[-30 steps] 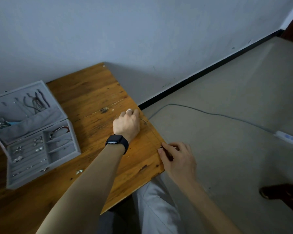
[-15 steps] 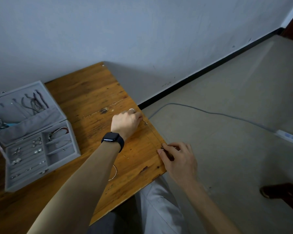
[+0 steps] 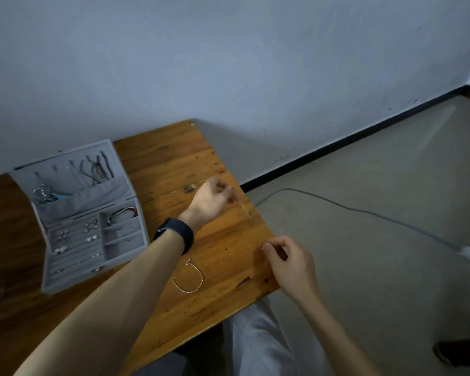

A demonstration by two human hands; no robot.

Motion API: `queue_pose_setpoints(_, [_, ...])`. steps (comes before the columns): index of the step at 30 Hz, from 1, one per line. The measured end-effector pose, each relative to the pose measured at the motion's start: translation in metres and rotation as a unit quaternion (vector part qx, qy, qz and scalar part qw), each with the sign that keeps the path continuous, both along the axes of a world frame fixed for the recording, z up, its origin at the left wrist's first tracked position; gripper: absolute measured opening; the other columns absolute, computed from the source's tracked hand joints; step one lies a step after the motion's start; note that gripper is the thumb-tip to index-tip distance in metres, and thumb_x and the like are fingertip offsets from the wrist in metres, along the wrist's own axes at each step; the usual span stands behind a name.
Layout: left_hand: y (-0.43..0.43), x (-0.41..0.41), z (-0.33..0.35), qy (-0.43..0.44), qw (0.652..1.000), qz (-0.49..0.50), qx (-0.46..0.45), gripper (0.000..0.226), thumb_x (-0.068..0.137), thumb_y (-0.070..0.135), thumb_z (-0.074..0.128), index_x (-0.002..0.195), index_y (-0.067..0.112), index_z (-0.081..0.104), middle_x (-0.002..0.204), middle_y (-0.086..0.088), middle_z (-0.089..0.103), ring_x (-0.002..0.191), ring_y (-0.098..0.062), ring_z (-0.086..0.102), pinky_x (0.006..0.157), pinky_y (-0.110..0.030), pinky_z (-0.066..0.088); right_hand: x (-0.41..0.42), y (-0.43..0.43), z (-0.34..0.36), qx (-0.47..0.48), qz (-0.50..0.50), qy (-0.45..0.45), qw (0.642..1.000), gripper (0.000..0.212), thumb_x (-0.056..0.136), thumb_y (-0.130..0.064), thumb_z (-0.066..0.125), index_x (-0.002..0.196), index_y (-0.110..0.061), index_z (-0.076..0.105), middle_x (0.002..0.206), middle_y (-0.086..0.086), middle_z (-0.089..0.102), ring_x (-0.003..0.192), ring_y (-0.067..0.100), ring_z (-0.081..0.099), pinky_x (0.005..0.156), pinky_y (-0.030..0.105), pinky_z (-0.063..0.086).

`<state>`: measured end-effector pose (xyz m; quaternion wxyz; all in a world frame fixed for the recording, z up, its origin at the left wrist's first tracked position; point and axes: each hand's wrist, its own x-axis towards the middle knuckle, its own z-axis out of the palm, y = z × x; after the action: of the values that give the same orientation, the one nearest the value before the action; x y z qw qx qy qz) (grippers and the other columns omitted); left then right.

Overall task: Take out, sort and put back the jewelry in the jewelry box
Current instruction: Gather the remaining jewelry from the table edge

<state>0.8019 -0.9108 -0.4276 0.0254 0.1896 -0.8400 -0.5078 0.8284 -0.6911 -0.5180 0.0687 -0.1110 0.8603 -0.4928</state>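
Stretching thin chain (image 3: pixel 247 211) along worktop (image 3: pixel 168 158) right edge: left grip (image 3: pixel 209 200) has lifted, pinching far end; right grip (image 3: pixel 293 261) still pinches near end. Likely straightening before return to jewelry box (image 3: pixel 92 198), left edge.

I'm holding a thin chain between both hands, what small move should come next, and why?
Probably lay the chain straight on the table, beside the bracelet. Your left hand and right hand pinch it right at the table's edge, and the bracelet lies out of the open jewelry box.
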Motion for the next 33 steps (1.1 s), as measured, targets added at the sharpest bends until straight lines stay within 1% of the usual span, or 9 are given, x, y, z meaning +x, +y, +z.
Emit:
queue_pose_setpoints(4, [-0.013, 0.01, 0.037, 0.01, 0.992, 0.011, 0.128, 0.007, 0.102, 0.013, 0.053, 0.098, 0.011, 0.058, 0.08, -0.004, 0.069, 0.078, -0.019, 0.065, 0.068, -0.031, 0.05, -0.007, -0.015, 0.026, -0.124, 0.011, -0.069, 0.99, 0.011, 0.097, -0.03, 0.064, 0.092, -0.023, 0.071, 0.092, -0.009, 0.074, 0.09, 0.004, 0.067, 0.082, 0.024, 0.052])
queue_pose_setpoints(8, [-0.032, 0.017, 0.07, 0.014, 0.993, 0.007, 0.119, 0.004, 0.1, 0.01, 0.056, 0.097, 0.009, 0.057, 0.065, 0.0, 0.063, 0.065, -0.02, 0.058, 0.066, -0.033, 0.05, -0.006, -0.028, 0.046, -0.215, 0.01, -0.113, 0.97, 0.011, 0.102, -0.018, 0.056, 0.1, -0.013, 0.065, 0.094, -0.002, 0.076, 0.079, 0.006, 0.068, 0.071, 0.021, 0.053])
queue_pose_setpoints(11, [-0.047, 0.025, 0.087, 0.008, 0.991, -0.005, 0.136, 0.005, 0.101, 0.011, 0.057, 0.1, 0.007, 0.059, 0.067, 0.001, 0.062, 0.059, -0.016, 0.056, 0.06, -0.031, 0.048, -0.008, -0.038, 0.055, -0.23, 0.007, -0.111, 0.967, 0.008, 0.101, -0.017, 0.058, 0.099, -0.014, 0.064, 0.089, 0.0, 0.074, 0.071, 0.008, 0.063, 0.07, 0.026, 0.053])
queue_pose_setpoints(14, [-0.059, 0.029, 0.098, 0.005, 0.995, -0.01, 0.101, 0.008, 0.102, 0.013, 0.055, 0.101, 0.006, 0.06, 0.074, 0.0, 0.062, 0.056, -0.012, 0.054, 0.046, -0.022, 0.039, -0.013, -0.047, 0.065, -0.22, 0.025, -0.112, 0.969, 0.005, 0.097, -0.018, 0.064, 0.102, -0.017, 0.066, 0.092, 0.006, 0.073, 0.07, 0.008, 0.062, 0.073, 0.029, 0.055])
queue_pose_setpoints(17, [-0.068, 0.028, 0.107, 0.016, 0.997, 0.003, 0.08, 0.009, 0.102, 0.015, 0.055, 0.101, 0.009, 0.061, 0.077, 0.002, 0.064, 0.056, -0.01, 0.054, 0.045, -0.02, 0.035, -0.018, -0.057, 0.075, -0.235, 0.038, -0.133, 0.962, 0.012, 0.095, -0.016, 0.067, 0.107, -0.017, 0.068, 0.098, 0.006, 0.072, 0.081, 0.01, 0.065, 0.068, 0.018, 0.053])
queue_pose_setpoints(20, [-0.077, 0.02, 0.113, 0.028, 0.998, 0.014, 0.059, 0.011, 0.103, 0.018, 0.055, 0.102, 0.009, 0.062, 0.085, 0.001, 0.068, 0.059, -0.01, 0.054, 0.047, -0.02, 0.035, -0.03, -0.069, 0.085, -0.23, 0.061, -0.137, 0.962, 0.016, 0.095, -0.016, 0.067, 0.109, -0.024, 0.07, 0.098, -0.002, 0.075, 0.088, 0.01, 0.068, 0.073, 0.019, 0.053])
queue_pose_setpoints(28, [-0.116, -0.04, 0.122, 0.037, 0.996, 0.043, -0.067, 0.013, 0.102, 0.023, 0.056, 0.103, 0.013, 0.063, 0.088, 0.005, 0.074, 0.065, -0.01, 0.06, 0.069, -0.028, 0.05, -0.086, -0.109, 0.099, -0.214, 0.085, -0.138, 0.963, 0.014, 0.092, -0.014, 0.07, 0.105, -0.019, 0.075, 0.089, -0.003, 0.078, 0.072, 0.008, 0.065, 0.074, 0.02, 0.055])
queue_pose_setpoints(31, [-0.133, -0.071, 0.105, 0.024, 0.995, 0.061, -0.082, 0.012, 0.102, 0.023, 0.055, 0.103, 0.014, 0.063, 0.087, 0.005, 0.075, 0.068, -0.012, 0.062, 0.079, -0.033, 0.054, -0.112, -0.122, 0.091, -0.206, 0.079, -0.141, 0.965, 0.016, 0.09, -0.014, 0.073, 0.104, -0.021, 0.074, 0.089, -0.005, 0.078, 0.081, 0.01, 0.07, 0.077, 0.023, 0.057])
queue_pose_setpoints(33, [-0.144, -0.091, 0.087, 0.01, 0.992, 0.072, -0.105, 0.01, 0.102, 0.023, 0.055, 0.1, 0.017, 0.062, 0.085, 0.007, 0.074, 0.068, -0.011, 0.063, 0.079, -0.031, 0.054, -0.131, -0.131, 0.08, -0.185, 0.068, -0.137, 0.971, 0.015, 0.088, -0.019, 0.076, 0.101, -0.024, 0.074, 0.089, -0.005, 0.077, 0.084, 0.012, 0.072, 0.08, 0.027, 0.059])
